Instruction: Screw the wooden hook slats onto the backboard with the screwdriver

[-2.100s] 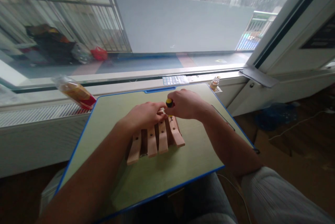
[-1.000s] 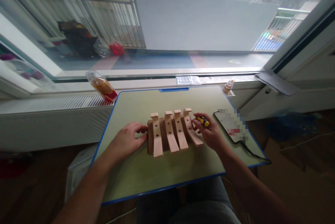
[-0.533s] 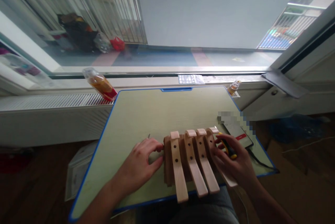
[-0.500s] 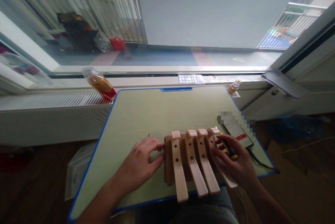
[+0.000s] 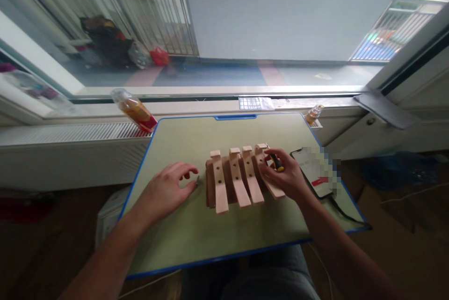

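While the right hand [image 5: 289,174] holds a screwdriver [image 5: 277,163], wooden hooks [image 5: 249,168] lie alongside.

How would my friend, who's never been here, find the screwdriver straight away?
Start at the big window and find the blue-edged table in front of it. There, look for the right hand, by the wooden rack. The screwdriver is in that hand: unlike the rack and the phone, it shows yellow and black.

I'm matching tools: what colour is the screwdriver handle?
Screwdriver handle: black and yellow, head view.
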Demonstrator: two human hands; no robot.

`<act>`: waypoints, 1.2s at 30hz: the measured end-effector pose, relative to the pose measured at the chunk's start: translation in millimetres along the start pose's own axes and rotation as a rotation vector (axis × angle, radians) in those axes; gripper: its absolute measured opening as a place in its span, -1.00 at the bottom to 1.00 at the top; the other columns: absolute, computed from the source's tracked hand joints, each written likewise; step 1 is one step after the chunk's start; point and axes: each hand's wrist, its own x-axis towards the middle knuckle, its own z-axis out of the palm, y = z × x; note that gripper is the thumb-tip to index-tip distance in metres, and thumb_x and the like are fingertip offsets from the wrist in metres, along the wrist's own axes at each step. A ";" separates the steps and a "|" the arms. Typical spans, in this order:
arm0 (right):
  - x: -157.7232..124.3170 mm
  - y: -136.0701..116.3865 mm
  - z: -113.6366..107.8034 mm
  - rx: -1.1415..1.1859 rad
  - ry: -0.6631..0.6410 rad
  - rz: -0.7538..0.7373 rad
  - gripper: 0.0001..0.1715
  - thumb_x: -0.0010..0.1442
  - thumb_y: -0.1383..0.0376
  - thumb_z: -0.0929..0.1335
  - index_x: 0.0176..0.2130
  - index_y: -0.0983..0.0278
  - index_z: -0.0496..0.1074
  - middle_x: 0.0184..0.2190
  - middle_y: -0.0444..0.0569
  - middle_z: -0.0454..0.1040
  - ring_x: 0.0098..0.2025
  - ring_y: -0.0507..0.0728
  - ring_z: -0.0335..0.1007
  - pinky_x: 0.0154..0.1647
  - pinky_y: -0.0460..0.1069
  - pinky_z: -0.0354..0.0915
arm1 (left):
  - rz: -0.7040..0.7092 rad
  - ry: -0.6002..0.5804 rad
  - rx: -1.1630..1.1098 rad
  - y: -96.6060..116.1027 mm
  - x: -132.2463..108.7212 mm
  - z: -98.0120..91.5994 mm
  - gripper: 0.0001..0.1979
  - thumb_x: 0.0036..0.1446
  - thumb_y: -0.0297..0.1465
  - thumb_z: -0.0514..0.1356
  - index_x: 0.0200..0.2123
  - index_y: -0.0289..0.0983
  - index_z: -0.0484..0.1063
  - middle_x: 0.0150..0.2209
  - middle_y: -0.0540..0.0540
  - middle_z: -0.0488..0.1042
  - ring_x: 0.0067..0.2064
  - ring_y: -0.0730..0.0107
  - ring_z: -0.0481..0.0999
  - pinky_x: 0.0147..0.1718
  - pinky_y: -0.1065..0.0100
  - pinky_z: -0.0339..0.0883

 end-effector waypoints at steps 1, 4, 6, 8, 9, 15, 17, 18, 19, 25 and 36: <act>0.9 0.8 0.6 -0.004 -0.006 -0.003 -0.53 0.14 0.14 0.56 0.03 0.19 0.58 -0.15 -0.01 0.65 -0.28 0.11 0.58 -0.25 -0.02 0.50 | 0.023 -0.025 0.025 -1.5 -0.3 -2.1 -0.76 0.32 -0.30 0.22 -0.02 -0.16 0.61 -0.03 -0.12 0.65 0.01 0.10 0.60 0.05 0.15 0.41; -0.7 0.8 0.6 -0.009 -0.009 -0.020 -0.56 0.16 0.17 0.55 0.03 0.18 0.58 -0.16 -0.03 0.65 -0.26 0.11 0.59 -0.22 -0.02 0.51 | 0.119 -0.091 0.149 0.0 4.4 -8.3 -0.77 0.32 -0.39 0.19 -0.05 -0.16 0.64 -0.01 -0.11 0.66 0.07 0.06 0.60 0.06 0.11 0.39; -2.8 0.4 0.2 -0.009 -0.003 -0.032 -0.57 0.17 0.17 0.55 0.03 0.18 0.58 -0.16 -0.03 0.65 -0.24 0.12 0.60 -0.20 -0.01 0.51 | 0.200 -0.129 0.249 4.9 10.1 -12.9 -0.76 0.31 -0.41 0.20 -0.05 -0.15 0.65 -0.03 -0.12 0.67 0.03 0.05 0.61 -0.01 0.10 0.38; -4.0 0.5 0.4 -0.009 0.007 -0.041 -0.58 0.18 0.17 0.54 0.02 0.18 0.58 -0.15 -0.03 0.65 -0.23 0.13 0.60 -0.17 0.00 0.51 | 0.297 -0.177 0.348 11.6 15.4 -17.4 -0.78 0.29 -0.46 0.20 -0.12 -0.18 0.65 -0.11 -0.14 0.67 -0.05 0.06 0.62 -0.09 0.12 0.37; -3.9 0.6 0.8 -0.008 0.011 -0.044 -0.59 0.18 0.17 0.54 0.02 0.18 0.58 -0.15 -0.03 0.65 -0.23 0.13 0.60 -0.17 0.01 0.51 | 0.341 -0.201 0.396 15.1 17.6 -19.3 -0.79 0.28 -0.49 0.20 -0.17 -0.20 0.65 -0.16 -0.15 0.66 -0.10 0.07 0.62 -0.13 0.13 0.36; 2.0 -3.7 5.8 -0.012 0.015 -0.040 -0.61 0.16 0.19 0.53 0.00 0.19 0.59 -0.18 -0.04 0.64 -0.27 0.12 0.57 -0.20 0.01 0.47 | 0.452 -0.295 0.545 19.4 27.5 -19.1 -0.73 0.26 -0.61 0.14 -0.23 -0.27 0.65 -0.24 -0.22 0.64 -0.22 0.09 0.62 -0.24 0.16 0.35; 2.6 -5.4 6.9 -0.006 0.008 -0.041 -0.61 0.15 0.20 0.52 0.00 0.19 0.58 -0.17 -0.04 0.65 -0.26 0.12 0.58 -0.19 0.01 0.47 | 0.408 -0.306 0.518 13.0 29.2 -19.8 -0.76 0.24 -0.58 0.17 -0.21 -0.25 0.64 -0.24 -0.22 0.66 -0.22 0.11 0.63 -0.26 0.20 0.35; 2.0 -5.5 6.8 0.000 0.004 -0.043 -0.61 0.15 0.22 0.51 0.00 0.19 0.58 -0.15 -0.03 0.65 -0.24 0.13 0.58 -0.18 0.02 0.47 | 0.359 -0.297 0.489 10.0 29.0 -21.6 -0.80 0.22 -0.55 0.19 -0.23 -0.23 0.62 -0.25 -0.20 0.66 -0.24 0.13 0.63 -0.28 0.23 0.34; 0.9 -4.8 6.3 0.008 0.002 -0.043 -0.61 0.15 0.24 0.50 0.00 0.18 0.58 -0.14 -0.02 0.66 -0.22 0.14 0.59 -0.18 0.02 0.47 | 0.296 -0.272 0.447 8.5 27.9 -24.4 -0.85 0.21 -0.50 0.21 -0.25 -0.22 0.60 -0.28 -0.16 0.66 -0.27 0.17 0.62 -0.30 0.26 0.33; -10.6 6.2 0.3 0.068 0.006 0.010 -0.52 0.09 0.33 0.45 0.05 0.16 0.57 -0.12 -0.04 0.65 -0.20 0.14 0.55 -0.18 0.02 0.42 | 0.125 0.020 -0.244 64.2 13.7 -36.5 -0.85 0.32 -0.28 0.25 -0.27 -0.22 0.54 -0.38 0.02 0.58 -0.39 0.42 0.50 -0.37 0.43 0.34; -9.3 17.5 -2.4 0.267 -0.038 0.078 -0.43 0.04 0.32 0.45 0.09 0.19 0.52 -0.03 -0.02 0.60 -0.24 0.09 0.48 -0.32 -0.04 0.34 | 0.203 -0.132 -0.321 162.4 77.1 19.9 -0.84 0.29 -0.35 0.28 -0.18 -0.13 0.70 -0.38 0.03 0.64 -0.37 0.36 0.56 -0.38 0.36 0.28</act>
